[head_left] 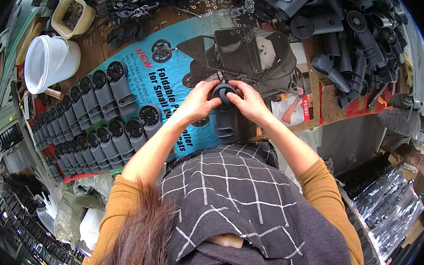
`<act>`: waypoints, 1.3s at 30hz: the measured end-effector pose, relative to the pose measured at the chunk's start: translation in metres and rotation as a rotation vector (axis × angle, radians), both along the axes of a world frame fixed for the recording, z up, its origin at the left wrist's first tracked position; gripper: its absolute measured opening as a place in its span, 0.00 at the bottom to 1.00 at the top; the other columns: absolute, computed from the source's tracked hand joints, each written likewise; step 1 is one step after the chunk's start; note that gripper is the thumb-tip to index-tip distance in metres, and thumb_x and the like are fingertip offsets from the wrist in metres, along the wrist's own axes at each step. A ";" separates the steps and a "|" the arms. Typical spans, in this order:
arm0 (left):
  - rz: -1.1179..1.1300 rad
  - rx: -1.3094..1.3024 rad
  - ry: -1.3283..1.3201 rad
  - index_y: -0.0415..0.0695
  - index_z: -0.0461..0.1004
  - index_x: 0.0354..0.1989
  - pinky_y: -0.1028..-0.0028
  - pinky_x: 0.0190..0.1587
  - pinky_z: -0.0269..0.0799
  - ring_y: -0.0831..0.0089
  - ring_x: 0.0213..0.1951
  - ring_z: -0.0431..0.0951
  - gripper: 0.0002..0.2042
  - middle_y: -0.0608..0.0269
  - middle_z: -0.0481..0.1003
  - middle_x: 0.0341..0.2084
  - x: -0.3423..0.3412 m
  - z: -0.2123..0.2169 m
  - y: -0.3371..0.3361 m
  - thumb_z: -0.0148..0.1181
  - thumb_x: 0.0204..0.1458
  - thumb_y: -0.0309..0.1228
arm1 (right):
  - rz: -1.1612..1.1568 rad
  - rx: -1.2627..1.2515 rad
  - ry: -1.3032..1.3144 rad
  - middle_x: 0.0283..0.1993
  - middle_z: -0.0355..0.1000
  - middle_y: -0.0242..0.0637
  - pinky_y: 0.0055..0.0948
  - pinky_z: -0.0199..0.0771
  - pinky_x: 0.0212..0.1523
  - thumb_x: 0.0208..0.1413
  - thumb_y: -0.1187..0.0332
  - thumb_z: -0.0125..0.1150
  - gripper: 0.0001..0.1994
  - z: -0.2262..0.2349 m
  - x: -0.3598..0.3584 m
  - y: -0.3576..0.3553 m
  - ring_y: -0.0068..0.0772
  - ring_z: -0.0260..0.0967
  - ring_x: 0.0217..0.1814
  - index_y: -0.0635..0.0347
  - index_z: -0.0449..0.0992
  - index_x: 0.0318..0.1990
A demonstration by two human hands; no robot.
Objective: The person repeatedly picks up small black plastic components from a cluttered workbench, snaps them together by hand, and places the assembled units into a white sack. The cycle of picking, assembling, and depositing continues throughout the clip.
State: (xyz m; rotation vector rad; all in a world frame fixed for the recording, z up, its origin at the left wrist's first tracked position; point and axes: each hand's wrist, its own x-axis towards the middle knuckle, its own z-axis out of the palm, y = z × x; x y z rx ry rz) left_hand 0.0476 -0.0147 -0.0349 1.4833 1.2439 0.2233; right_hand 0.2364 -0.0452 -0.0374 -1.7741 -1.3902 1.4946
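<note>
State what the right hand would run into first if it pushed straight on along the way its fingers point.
The dark round piece, which the right hand already touches; just beyond it, probably the left hand, though depth is hard to judge here.

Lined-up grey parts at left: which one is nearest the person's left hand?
The lower row's rightmost grey part is nearest the left hand; every other one in both rows lies farther left.

Left hand [201, 100], right hand [249, 103], curled close together
</note>
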 end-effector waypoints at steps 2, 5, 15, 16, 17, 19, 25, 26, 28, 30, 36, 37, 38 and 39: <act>-0.042 -0.056 -0.008 0.36 0.67 0.55 0.68 0.49 0.69 0.61 0.46 0.72 0.31 0.50 0.68 0.47 0.001 0.000 0.004 0.69 0.38 0.30 | -0.007 -0.050 -0.005 0.41 0.74 0.38 0.27 0.70 0.44 0.53 0.62 0.62 0.18 -0.003 0.000 0.003 0.27 0.71 0.42 0.64 0.72 0.48; -0.030 -0.026 0.046 0.36 0.71 0.48 0.68 0.48 0.70 0.60 0.45 0.72 0.31 0.50 0.69 0.43 0.006 0.004 0.007 0.73 0.31 0.33 | -0.053 -0.139 0.045 0.39 0.75 0.42 0.30 0.71 0.46 0.51 0.58 0.64 0.20 -0.001 -0.002 0.006 0.32 0.73 0.42 0.62 0.74 0.47; 0.552 0.185 -0.541 0.37 0.68 0.49 0.75 0.46 0.67 0.74 0.43 0.71 0.33 0.60 0.72 0.42 0.006 0.061 -0.003 0.57 0.50 0.58 | -0.190 -0.189 0.453 0.50 0.70 0.46 0.31 0.66 0.53 0.48 0.50 0.64 0.34 0.087 -0.033 -0.014 0.33 0.67 0.53 0.66 0.64 0.55; 0.533 0.244 -0.548 0.37 0.68 0.50 0.75 0.46 0.67 0.74 0.43 0.72 0.35 0.59 0.73 0.41 0.008 0.065 -0.004 0.53 0.51 0.62 | -0.194 -0.258 0.710 0.52 0.67 0.40 0.30 0.63 0.56 0.50 0.52 0.64 0.33 0.096 -0.034 -0.016 0.30 0.63 0.54 0.65 0.63 0.57; 0.574 0.251 -0.521 0.36 0.69 0.48 0.75 0.44 0.67 0.73 0.40 0.72 0.35 0.58 0.75 0.38 0.010 0.068 -0.004 0.46 0.55 0.62 | -0.196 -0.293 0.711 0.53 0.66 0.39 0.29 0.62 0.57 0.51 0.52 0.63 0.33 0.102 -0.037 -0.016 0.29 0.62 0.55 0.65 0.62 0.58; 0.598 0.209 -0.527 0.35 0.70 0.46 0.74 0.44 0.67 0.72 0.39 0.73 0.33 0.59 0.75 0.37 0.011 0.076 -0.004 0.40 0.58 0.59 | -0.176 -0.237 0.734 0.54 0.65 0.37 0.29 0.60 0.58 0.51 0.52 0.63 0.34 0.112 -0.043 -0.018 0.28 0.60 0.56 0.64 0.60 0.60; 0.663 -0.534 -0.792 0.40 0.71 0.51 0.71 0.51 0.66 0.73 0.44 0.74 0.35 0.62 0.76 0.40 0.000 0.097 -0.003 0.33 0.59 0.62 | -0.119 -0.066 0.504 0.56 0.66 0.45 0.33 0.59 0.60 0.49 0.51 0.63 0.36 0.117 -0.043 -0.023 0.33 0.62 0.59 0.65 0.59 0.60; 0.687 -0.674 -0.887 0.39 0.72 0.48 0.67 0.54 0.66 0.66 0.47 0.74 0.34 0.57 0.76 0.42 -0.003 0.099 -0.002 0.35 0.59 0.61 | -0.102 -0.057 0.500 0.55 0.66 0.46 0.33 0.60 0.60 0.49 0.50 0.63 0.36 0.116 -0.042 -0.023 0.33 0.63 0.58 0.65 0.60 0.60; 0.734 -0.534 -0.871 0.39 0.73 0.45 0.69 0.50 0.69 0.69 0.43 0.76 0.31 0.58 0.77 0.39 0.001 0.096 -0.002 0.37 0.60 0.58 | -0.101 -0.059 0.464 0.54 0.68 0.46 0.34 0.61 0.58 0.48 0.49 0.62 0.36 0.113 -0.041 -0.023 0.34 0.64 0.57 0.65 0.60 0.59; 0.755 -0.428 -0.834 0.40 0.73 0.43 0.71 0.46 0.70 0.70 0.38 0.76 0.28 0.60 0.77 0.36 0.007 0.093 -0.005 0.39 0.61 0.56 | -0.140 -0.065 0.493 0.52 0.69 0.46 0.34 0.63 0.56 0.49 0.48 0.61 0.36 0.111 -0.042 -0.023 0.36 0.66 0.55 0.66 0.61 0.58; 0.673 -0.274 -0.846 0.36 0.70 0.47 0.74 0.47 0.67 0.75 0.40 0.72 0.24 0.60 0.74 0.38 0.011 0.092 -0.010 0.40 0.62 0.47 | -0.204 0.566 -0.053 0.32 0.64 0.38 0.36 0.61 0.41 0.54 0.43 0.56 0.26 0.105 -0.031 -0.005 0.37 0.61 0.38 0.62 0.67 0.39; 0.655 -0.279 -0.791 0.37 0.70 0.47 0.74 0.47 0.66 0.75 0.40 0.72 0.23 0.60 0.74 0.39 0.011 0.093 -0.010 0.40 0.62 0.47 | -0.061 0.654 -0.283 0.31 0.62 0.39 0.38 0.58 0.40 0.54 0.43 0.54 0.24 0.103 -0.027 -0.001 0.43 0.58 0.37 0.60 0.68 0.35; 0.638 -0.263 -0.762 0.37 0.70 0.47 0.74 0.47 0.66 0.75 0.40 0.72 0.23 0.60 0.74 0.39 0.011 0.094 -0.008 0.41 0.62 0.46 | -0.008 0.749 -0.352 0.32 0.63 0.39 0.39 0.58 0.40 0.55 0.43 0.52 0.24 0.103 -0.024 0.002 0.44 0.59 0.36 0.59 0.68 0.33; 0.613 -0.221 -0.766 0.37 0.70 0.47 0.74 0.47 0.66 0.76 0.40 0.72 0.22 0.60 0.74 0.39 0.012 0.095 -0.008 0.41 0.62 0.46 | 0.003 0.765 -0.378 0.32 0.63 0.39 0.39 0.58 0.40 0.55 0.43 0.52 0.24 0.102 -0.020 0.004 0.44 0.59 0.37 0.59 0.68 0.34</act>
